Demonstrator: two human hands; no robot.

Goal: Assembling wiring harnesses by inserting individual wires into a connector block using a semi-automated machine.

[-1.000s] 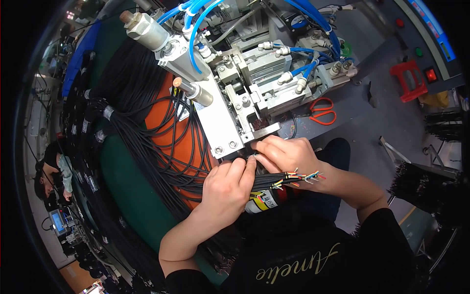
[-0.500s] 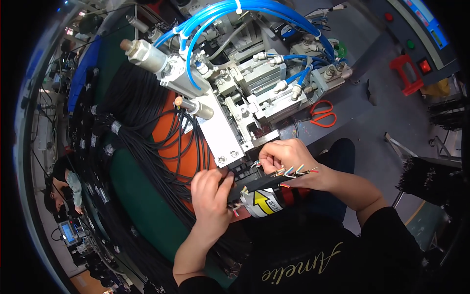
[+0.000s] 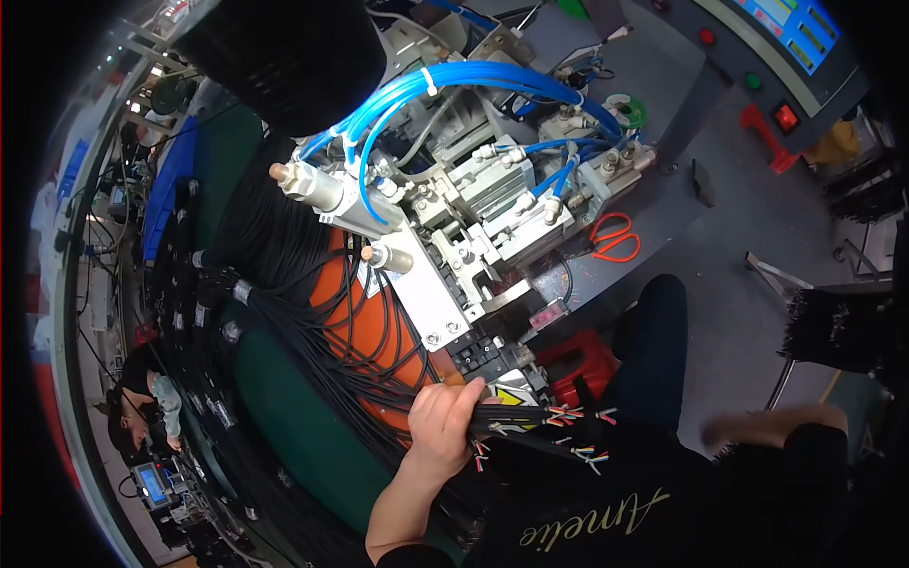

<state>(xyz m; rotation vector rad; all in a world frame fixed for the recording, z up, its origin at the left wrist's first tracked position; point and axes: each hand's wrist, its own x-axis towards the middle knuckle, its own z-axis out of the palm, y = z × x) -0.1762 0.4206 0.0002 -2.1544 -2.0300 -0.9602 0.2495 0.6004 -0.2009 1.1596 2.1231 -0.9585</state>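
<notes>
My left hand is closed around several black cables in front of the machine. Their stripped ends fan out to the right, showing short coloured wires. Just beyond that hand lies the machine's dark clamp block, and a yellow and black arrow label is partly covered by the cables. Off to the right, apart from the machine, my right hand is smeared by motion; its fingers and anything in them cannot be made out.
The metal machine carries blue air hoses. Orange-handled scissors lie right of it, above a red stool. Long black cables cover the left side. A control panel stands far right; another person sits far left.
My right hand has left the clamp block and swung far right. The left hand keeps the cables, now lower and farther right in the picture. The view has shifted; a dark round shape appears at the top.
</notes>
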